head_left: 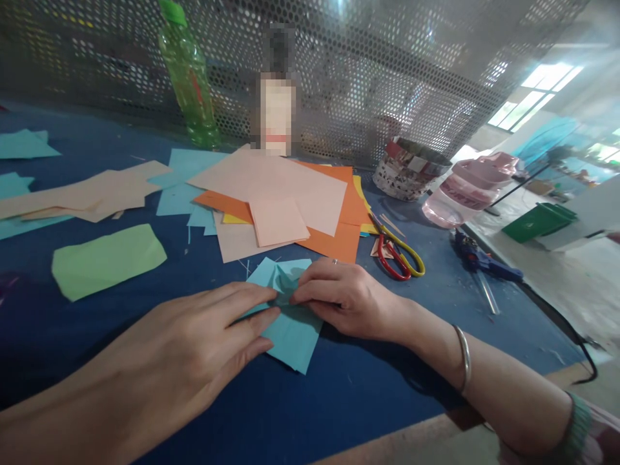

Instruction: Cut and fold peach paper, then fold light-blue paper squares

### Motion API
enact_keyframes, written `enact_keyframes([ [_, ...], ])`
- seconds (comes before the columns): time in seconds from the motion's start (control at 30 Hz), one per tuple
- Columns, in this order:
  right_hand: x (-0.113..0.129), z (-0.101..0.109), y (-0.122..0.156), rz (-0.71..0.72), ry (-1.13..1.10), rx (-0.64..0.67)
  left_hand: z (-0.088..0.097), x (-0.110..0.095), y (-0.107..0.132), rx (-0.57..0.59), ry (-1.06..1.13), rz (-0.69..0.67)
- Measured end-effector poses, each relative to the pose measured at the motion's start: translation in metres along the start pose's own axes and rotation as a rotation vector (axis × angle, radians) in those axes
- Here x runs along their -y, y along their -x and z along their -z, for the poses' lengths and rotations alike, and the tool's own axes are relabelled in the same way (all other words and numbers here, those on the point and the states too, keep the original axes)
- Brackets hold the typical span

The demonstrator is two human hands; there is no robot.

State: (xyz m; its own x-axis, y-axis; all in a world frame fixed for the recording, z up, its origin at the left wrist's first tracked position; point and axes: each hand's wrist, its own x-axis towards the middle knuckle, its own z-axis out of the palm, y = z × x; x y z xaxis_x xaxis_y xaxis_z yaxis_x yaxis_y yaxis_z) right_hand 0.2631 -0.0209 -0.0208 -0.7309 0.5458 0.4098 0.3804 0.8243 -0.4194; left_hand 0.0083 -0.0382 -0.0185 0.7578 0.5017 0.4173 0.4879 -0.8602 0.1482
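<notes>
A partly folded light blue paper (290,329) lies on the dark blue table (339,394) in front of me. My left hand (194,349) lies flat on its left part, fingers stretched out and pressing it down. My right hand (339,297) rests on its upper right part, fingers bent and pressed together on a fold. A ring shows on one right finger and a metal bangle (464,356) on the right wrist.
Behind the blue paper lie pink and orange sheets (285,200), a green sheet (106,258) at left, and red-and-yellow scissors (400,255). A green bottle (188,77), a paper-covered pot (409,169), a pink container (465,190) and a blue glue gun (479,258) stand by a perforated metal screen.
</notes>
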Motion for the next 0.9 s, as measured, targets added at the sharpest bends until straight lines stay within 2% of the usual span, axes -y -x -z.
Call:
enact_keyframes([
  [0.27,0.0009,0.0014,0.0007,0.031,0.057,0.026,-0.0016,-0.0019,-0.0002,-0.049,-0.007,-0.004],
  [0.47,0.0016,0.0015,0.0007,0.029,0.071,0.022,-0.0029,-0.0011,-0.0022,0.051,-0.041,-0.040],
  [0.9,0.0060,0.0038,0.0003,0.049,0.109,0.045,-0.0063,-0.0031,-0.0002,0.002,-0.137,-0.093],
])
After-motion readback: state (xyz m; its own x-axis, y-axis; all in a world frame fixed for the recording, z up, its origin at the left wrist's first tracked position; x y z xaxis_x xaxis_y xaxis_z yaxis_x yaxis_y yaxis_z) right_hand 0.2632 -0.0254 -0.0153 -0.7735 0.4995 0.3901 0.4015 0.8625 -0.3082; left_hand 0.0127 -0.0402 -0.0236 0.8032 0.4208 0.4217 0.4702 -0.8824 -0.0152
